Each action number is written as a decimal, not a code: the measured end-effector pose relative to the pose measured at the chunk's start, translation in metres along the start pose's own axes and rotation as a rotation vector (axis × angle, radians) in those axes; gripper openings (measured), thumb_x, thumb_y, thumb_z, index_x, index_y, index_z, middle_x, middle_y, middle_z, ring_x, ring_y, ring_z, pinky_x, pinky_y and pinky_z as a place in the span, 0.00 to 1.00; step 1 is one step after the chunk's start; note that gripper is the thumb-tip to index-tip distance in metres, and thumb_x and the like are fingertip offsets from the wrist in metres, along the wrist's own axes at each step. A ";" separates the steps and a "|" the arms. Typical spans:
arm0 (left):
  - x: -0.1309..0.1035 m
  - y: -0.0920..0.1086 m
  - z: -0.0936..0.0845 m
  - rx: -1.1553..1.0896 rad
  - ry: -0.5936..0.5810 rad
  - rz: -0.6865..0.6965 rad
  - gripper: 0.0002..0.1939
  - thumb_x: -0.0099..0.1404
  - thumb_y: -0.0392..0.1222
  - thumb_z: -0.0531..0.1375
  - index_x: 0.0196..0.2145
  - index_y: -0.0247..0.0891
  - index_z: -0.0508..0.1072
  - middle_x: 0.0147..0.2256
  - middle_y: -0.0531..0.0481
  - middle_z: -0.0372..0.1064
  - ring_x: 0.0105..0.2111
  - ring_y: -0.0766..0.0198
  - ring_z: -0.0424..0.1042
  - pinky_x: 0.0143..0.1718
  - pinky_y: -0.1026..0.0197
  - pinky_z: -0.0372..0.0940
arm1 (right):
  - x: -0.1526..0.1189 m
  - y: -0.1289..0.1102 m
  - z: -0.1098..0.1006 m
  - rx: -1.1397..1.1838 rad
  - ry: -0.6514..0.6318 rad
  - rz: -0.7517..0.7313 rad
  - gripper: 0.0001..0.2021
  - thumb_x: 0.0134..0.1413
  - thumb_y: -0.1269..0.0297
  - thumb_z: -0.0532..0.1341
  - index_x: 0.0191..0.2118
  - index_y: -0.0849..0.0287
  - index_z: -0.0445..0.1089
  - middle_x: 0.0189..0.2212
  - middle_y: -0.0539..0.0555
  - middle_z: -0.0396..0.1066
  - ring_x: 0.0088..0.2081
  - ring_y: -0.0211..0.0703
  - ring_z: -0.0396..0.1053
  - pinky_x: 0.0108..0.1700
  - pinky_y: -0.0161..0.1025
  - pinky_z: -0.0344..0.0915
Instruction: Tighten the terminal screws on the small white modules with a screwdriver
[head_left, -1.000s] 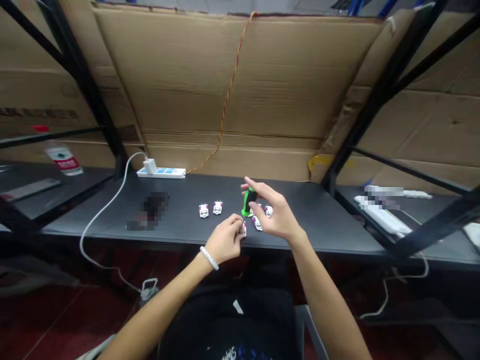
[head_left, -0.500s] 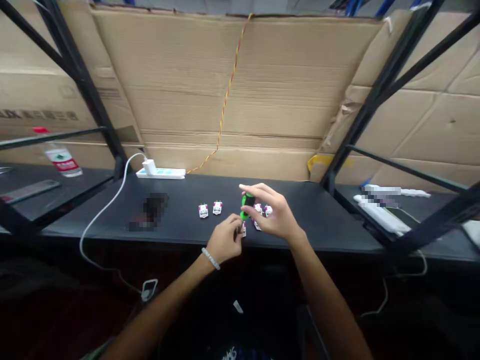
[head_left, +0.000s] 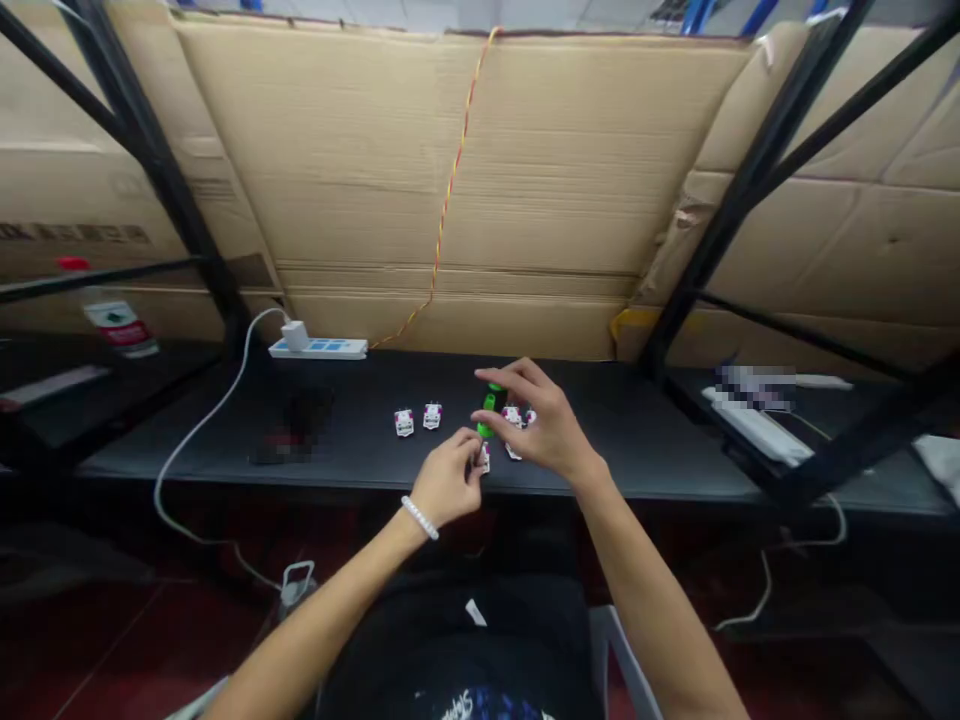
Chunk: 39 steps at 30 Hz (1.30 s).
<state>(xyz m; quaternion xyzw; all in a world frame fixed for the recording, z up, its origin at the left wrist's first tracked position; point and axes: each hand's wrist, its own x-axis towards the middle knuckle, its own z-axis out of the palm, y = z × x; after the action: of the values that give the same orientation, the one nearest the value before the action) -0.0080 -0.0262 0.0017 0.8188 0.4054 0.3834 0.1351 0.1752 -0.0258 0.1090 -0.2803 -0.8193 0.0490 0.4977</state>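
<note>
A green-and-black screwdriver [head_left: 491,402] stands nearly upright in my right hand [head_left: 544,415], its handle between thumb and fingers and its tip downward. Just below it, my left hand [head_left: 450,475] is closed, fingertips pinching a small white-and-magenta part [head_left: 486,458] near the table's front edge. The fingers hide most of that part and the screwdriver's tip. Two similar parts, one white-and-magenta piece [head_left: 404,423] and another such piece [head_left: 433,416], lie to the left. More lie behind my right hand, including one partly covered piece [head_left: 512,415].
On the black table [head_left: 600,480], a white power strip [head_left: 330,348] with a plugged-in charger stands at the back left. Its white cable [head_left: 199,438] hangs over the front edge. Black frame posts [head_left: 709,240] flank the table. A water bottle [head_left: 124,325] stands far left.
The view has shifted slightly. Both hands keep nearly the same places, with the screwdriver still held upright over the part; the right fingers have moved a little around the handle.
</note>
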 end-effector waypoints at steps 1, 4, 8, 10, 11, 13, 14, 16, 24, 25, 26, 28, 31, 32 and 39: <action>0.000 0.000 0.000 -0.001 -0.002 0.001 0.10 0.59 0.26 0.59 0.33 0.41 0.69 0.44 0.46 0.72 0.41 0.57 0.75 0.46 0.56 0.72 | 0.000 0.000 0.000 0.000 -0.006 0.001 0.24 0.65 0.61 0.67 0.65 0.51 0.71 0.48 0.58 0.73 0.44 0.47 0.74 0.50 0.47 0.76; 0.000 -0.001 0.000 -0.008 -0.007 0.002 0.09 0.59 0.26 0.59 0.33 0.40 0.69 0.43 0.46 0.72 0.40 0.57 0.75 0.46 0.56 0.72 | -0.001 -0.001 -0.001 0.092 -0.059 -0.025 0.27 0.70 0.66 0.58 0.72 0.51 0.61 0.58 0.61 0.72 0.54 0.50 0.74 0.59 0.51 0.73; 0.000 -0.002 0.002 0.000 -0.007 0.011 0.10 0.59 0.26 0.58 0.32 0.40 0.68 0.42 0.46 0.72 0.39 0.57 0.74 0.44 0.56 0.71 | 0.002 -0.001 0.001 0.096 -0.020 -0.033 0.20 0.68 0.65 0.63 0.63 0.50 0.72 0.48 0.57 0.76 0.46 0.45 0.76 0.51 0.45 0.76; 0.000 -0.002 0.002 0.003 -0.004 0.014 0.10 0.59 0.26 0.58 0.33 0.41 0.68 0.43 0.46 0.72 0.41 0.56 0.74 0.45 0.55 0.71 | 0.003 0.000 0.003 0.031 0.017 -0.009 0.16 0.64 0.61 0.69 0.57 0.50 0.77 0.44 0.55 0.74 0.41 0.44 0.75 0.46 0.44 0.77; 0.000 -0.002 0.002 0.000 -0.001 0.014 0.10 0.59 0.26 0.58 0.33 0.41 0.69 0.43 0.46 0.72 0.41 0.56 0.74 0.46 0.55 0.71 | 0.004 0.000 0.003 0.006 0.022 0.002 0.17 0.63 0.60 0.69 0.56 0.51 0.77 0.43 0.55 0.73 0.41 0.44 0.74 0.46 0.44 0.77; 0.000 -0.002 0.002 -0.012 -0.006 0.014 0.10 0.59 0.26 0.58 0.33 0.41 0.68 0.43 0.47 0.72 0.41 0.56 0.75 0.47 0.55 0.71 | 0.004 -0.001 0.003 -0.011 0.008 0.004 0.20 0.65 0.61 0.66 0.61 0.51 0.73 0.48 0.58 0.74 0.46 0.47 0.75 0.51 0.47 0.76; 0.000 -0.002 0.002 -0.018 -0.012 0.012 0.10 0.59 0.26 0.58 0.33 0.41 0.68 0.43 0.47 0.72 0.41 0.57 0.75 0.47 0.55 0.71 | 0.004 -0.001 0.002 0.000 -0.012 -0.005 0.22 0.67 0.63 0.64 0.64 0.51 0.71 0.52 0.59 0.74 0.50 0.48 0.75 0.54 0.48 0.75; 0.000 -0.002 0.002 -0.025 -0.020 0.008 0.10 0.59 0.25 0.58 0.32 0.40 0.68 0.43 0.47 0.71 0.41 0.57 0.75 0.47 0.56 0.71 | 0.005 -0.003 0.000 0.050 -0.047 -0.021 0.23 0.69 0.68 0.58 0.67 0.52 0.67 0.57 0.61 0.74 0.56 0.49 0.74 0.59 0.50 0.73; -0.001 -0.001 0.002 -0.001 -0.016 0.006 0.10 0.60 0.26 0.58 0.32 0.41 0.68 0.43 0.47 0.72 0.41 0.56 0.74 0.46 0.55 0.71 | 0.007 -0.005 0.001 -0.064 0.078 0.038 0.12 0.59 0.55 0.73 0.45 0.54 0.80 0.36 0.52 0.73 0.30 0.37 0.68 0.35 0.38 0.72; 0.000 -0.001 0.001 -0.010 -0.019 0.006 0.10 0.60 0.26 0.58 0.32 0.41 0.68 0.43 0.47 0.72 0.41 0.57 0.74 0.46 0.55 0.71 | 0.007 -0.004 0.001 -0.087 0.092 0.041 0.12 0.59 0.55 0.72 0.45 0.55 0.80 0.36 0.53 0.73 0.30 0.38 0.69 0.35 0.38 0.72; 0.000 -0.001 0.001 -0.019 -0.019 0.008 0.10 0.59 0.26 0.58 0.32 0.41 0.68 0.42 0.47 0.72 0.41 0.57 0.75 0.46 0.55 0.71 | 0.006 -0.004 0.001 -0.105 0.097 0.039 0.13 0.61 0.55 0.71 0.47 0.55 0.80 0.37 0.54 0.74 0.32 0.40 0.71 0.37 0.39 0.73; 0.000 -0.001 0.001 -0.031 -0.023 0.012 0.10 0.59 0.25 0.58 0.32 0.41 0.67 0.42 0.47 0.71 0.41 0.57 0.75 0.46 0.56 0.71 | 0.005 -0.004 0.000 -0.095 0.065 0.015 0.16 0.66 0.58 0.66 0.56 0.55 0.77 0.44 0.58 0.76 0.41 0.45 0.75 0.45 0.44 0.75; -0.001 -0.001 0.000 -0.030 -0.020 0.013 0.10 0.60 0.26 0.58 0.32 0.41 0.68 0.42 0.47 0.71 0.41 0.57 0.74 0.46 0.56 0.71 | 0.004 -0.004 -0.003 0.058 -0.039 -0.013 0.22 0.69 0.66 0.58 0.67 0.53 0.68 0.54 0.60 0.76 0.51 0.47 0.76 0.55 0.47 0.74; -0.001 -0.001 0.000 -0.026 -0.020 0.012 0.10 0.60 0.26 0.58 0.33 0.41 0.68 0.42 0.47 0.71 0.40 0.57 0.74 0.46 0.56 0.71 | 0.005 -0.004 -0.004 0.100 -0.056 -0.012 0.22 0.70 0.67 0.58 0.66 0.53 0.68 0.53 0.59 0.77 0.49 0.46 0.77 0.54 0.46 0.74; 0.000 -0.001 0.001 -0.020 -0.005 0.010 0.11 0.58 0.25 0.58 0.32 0.41 0.69 0.42 0.47 0.72 0.41 0.57 0.75 0.46 0.56 0.71 | 0.005 0.000 0.004 -0.074 0.084 0.068 0.13 0.59 0.53 0.72 0.45 0.54 0.80 0.36 0.53 0.74 0.28 0.38 0.66 0.35 0.38 0.71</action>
<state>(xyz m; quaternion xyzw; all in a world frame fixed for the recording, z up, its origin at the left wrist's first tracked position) -0.0083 -0.0253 0.0003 0.8204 0.3969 0.3861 0.1426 0.1701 -0.0226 0.1112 -0.3280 -0.7888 0.0238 0.5193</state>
